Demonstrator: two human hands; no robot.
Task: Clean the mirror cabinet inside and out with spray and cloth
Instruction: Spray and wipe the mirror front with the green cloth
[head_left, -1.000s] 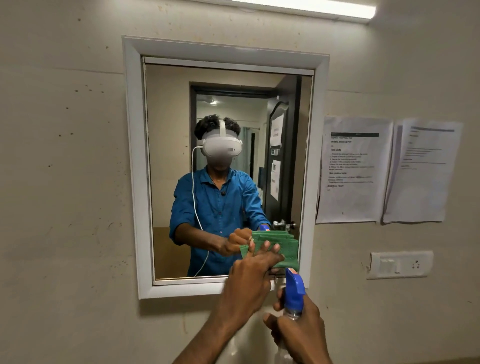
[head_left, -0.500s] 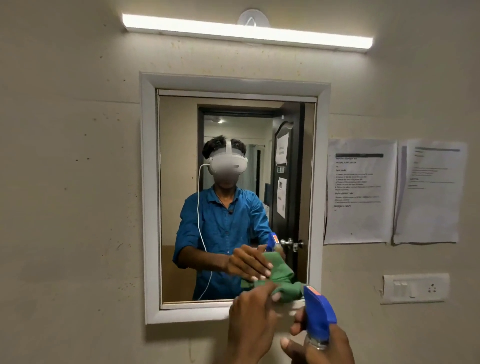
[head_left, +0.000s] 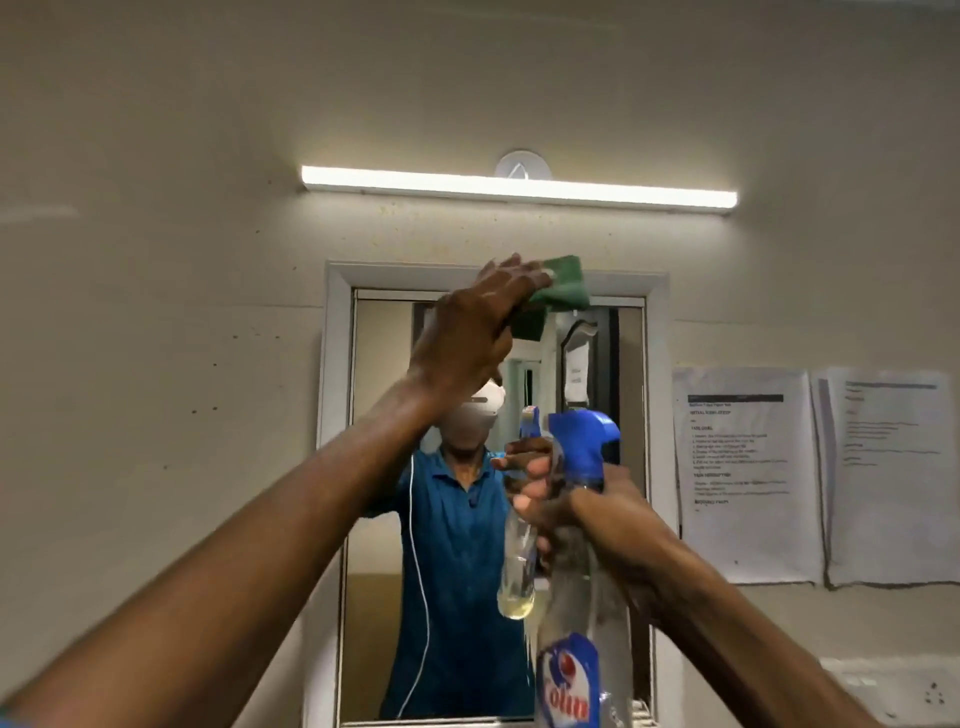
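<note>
Cloth (head_left: 563, 285) on the mirror cabinet (head_left: 337, 415) top edge; spray bottle (head_left: 576, 597) before it, lower right.

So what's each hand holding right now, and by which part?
Left hand presses the green cloth flat against the mirror frame's top edge. Right hand grips the spray bottle round its neck.

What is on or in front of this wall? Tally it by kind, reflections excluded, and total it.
Mirror cabinet: 1
Green cloth: 1
Spray bottle: 1
Tube light: 1
Paper sheets: 2
Switch plate: 1
Total: 7
</note>
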